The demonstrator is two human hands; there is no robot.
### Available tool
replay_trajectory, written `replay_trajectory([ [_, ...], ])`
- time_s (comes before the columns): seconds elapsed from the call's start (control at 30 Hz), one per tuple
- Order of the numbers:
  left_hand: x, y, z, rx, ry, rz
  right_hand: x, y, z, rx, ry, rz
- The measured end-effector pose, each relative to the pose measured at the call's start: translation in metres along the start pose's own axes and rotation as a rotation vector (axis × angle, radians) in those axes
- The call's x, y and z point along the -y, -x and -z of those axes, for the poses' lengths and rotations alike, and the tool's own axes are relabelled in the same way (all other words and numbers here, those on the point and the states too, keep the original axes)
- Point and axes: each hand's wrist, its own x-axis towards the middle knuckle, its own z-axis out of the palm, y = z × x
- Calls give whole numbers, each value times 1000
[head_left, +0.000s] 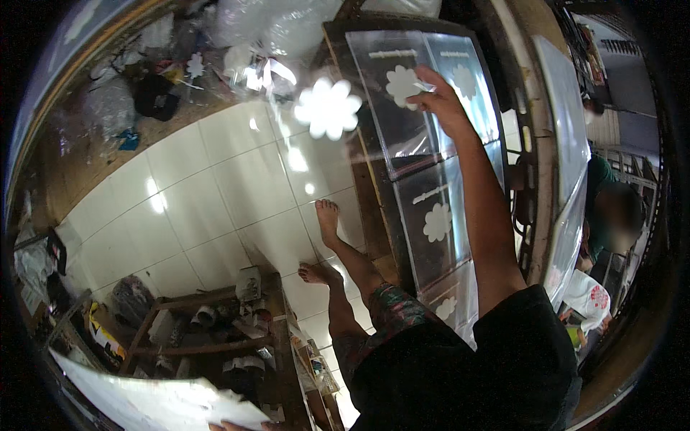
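Bench: white flowers already on clear plastic, remainder unclear. Your right hand spread near far edge; left hand, can't tell.

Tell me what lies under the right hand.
Around the right hand, clear sheeting with a white flower shape beside the fingertips can be seen. Whatever is directly behind the palm and fingers is covered.

Glossy tiled floor, wooden rack, crumpled plastic.
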Motion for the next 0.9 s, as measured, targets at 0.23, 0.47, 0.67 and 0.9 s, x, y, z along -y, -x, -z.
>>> replay_trajectory([
  [0.23, -54, -53, -2, -52, -254, -457, -185, 14, 89, -396, -472, -11],
  [0.47, -63, -70, -28, -44, -222, -458, -361, 24, 194, -435, 16, 160],
  [0.67, -77, -70, -35, -53, -257, -454, -338, 36, 186, -306, 1292, -66],
  [0.9, -75, -70, -44, -50, -257, -433, -311, 3, 159, -898, 28, -205],
])
